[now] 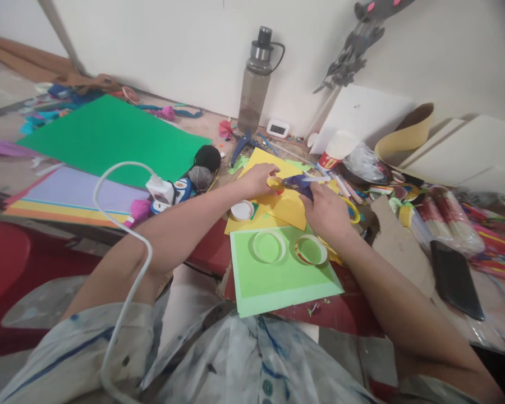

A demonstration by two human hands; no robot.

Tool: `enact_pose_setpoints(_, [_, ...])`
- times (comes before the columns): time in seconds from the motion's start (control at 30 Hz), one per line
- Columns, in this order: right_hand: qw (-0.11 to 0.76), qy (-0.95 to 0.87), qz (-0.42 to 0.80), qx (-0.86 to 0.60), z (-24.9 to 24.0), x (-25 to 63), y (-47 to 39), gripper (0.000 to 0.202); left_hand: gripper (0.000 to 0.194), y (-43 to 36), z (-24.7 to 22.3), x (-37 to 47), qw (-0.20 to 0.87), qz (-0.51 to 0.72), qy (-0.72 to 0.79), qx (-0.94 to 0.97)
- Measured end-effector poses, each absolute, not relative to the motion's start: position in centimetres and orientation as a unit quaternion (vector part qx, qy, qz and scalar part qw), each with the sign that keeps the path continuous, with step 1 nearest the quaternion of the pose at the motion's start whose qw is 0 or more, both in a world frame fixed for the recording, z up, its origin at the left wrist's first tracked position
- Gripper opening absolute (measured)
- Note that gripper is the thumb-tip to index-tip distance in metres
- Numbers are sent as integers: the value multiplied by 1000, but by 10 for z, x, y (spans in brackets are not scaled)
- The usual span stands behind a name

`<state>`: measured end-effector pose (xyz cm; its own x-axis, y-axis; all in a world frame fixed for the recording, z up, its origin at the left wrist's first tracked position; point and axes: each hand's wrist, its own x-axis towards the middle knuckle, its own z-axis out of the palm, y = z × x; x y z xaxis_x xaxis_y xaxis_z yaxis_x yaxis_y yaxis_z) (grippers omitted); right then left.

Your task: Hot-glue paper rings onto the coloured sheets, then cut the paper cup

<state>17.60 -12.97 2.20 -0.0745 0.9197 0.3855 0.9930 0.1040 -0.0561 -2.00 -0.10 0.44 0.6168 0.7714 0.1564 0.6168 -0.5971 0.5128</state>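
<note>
My right hand (326,210) is closed around a blue glue gun (298,184), from whose back a whitish stick juts to the right. The tip points left at a small yellow ring (273,182) with a bit of red below it, pinched in the fingers of my left hand (258,178). Both hands are over yellow paper sheets (284,212). Nearer to me, two cut cup rings, one pale (256,247) and one with red and yellow marks (299,255), stand on light green sheets (273,292). Left of them is a white round piece (242,210).
A tall grey bottle (255,92) stands against the wall. Green paper (118,137) and a coloured stack (84,193) lie left. A white cable (141,269) crosses over my left arm from a plug (162,191). At right are a paper cup (334,151), a yellow tape roll (353,210) and a phone (454,278).
</note>
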Motion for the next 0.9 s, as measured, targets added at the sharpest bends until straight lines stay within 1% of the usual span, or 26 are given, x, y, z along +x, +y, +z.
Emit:
enact_pose_setpoints(0.2, [166,-724,-100,-662,23,175,-128,26,68,-1,7,-20,224,183,400,870])
enact_pose_setpoints(0.33, [182,-729,-99,-652,17,177,-119,27,67,1,6,-20,226,188,390,872])
enact_pose_setpoints(0.5, [181,-728,-93,-655,15,179,-114,26,69,0,6,-21,237,196,387,869])
enact_pose_setpoints(0.73, [172,-726,-92,-660,26,180,-127,25,72,7,5,-26,251,191,371,873])
enact_pose_setpoints(0.9, [177,-724,-96,-659,32,178,-132,33,79,11,2,-23,232,196,391,869])
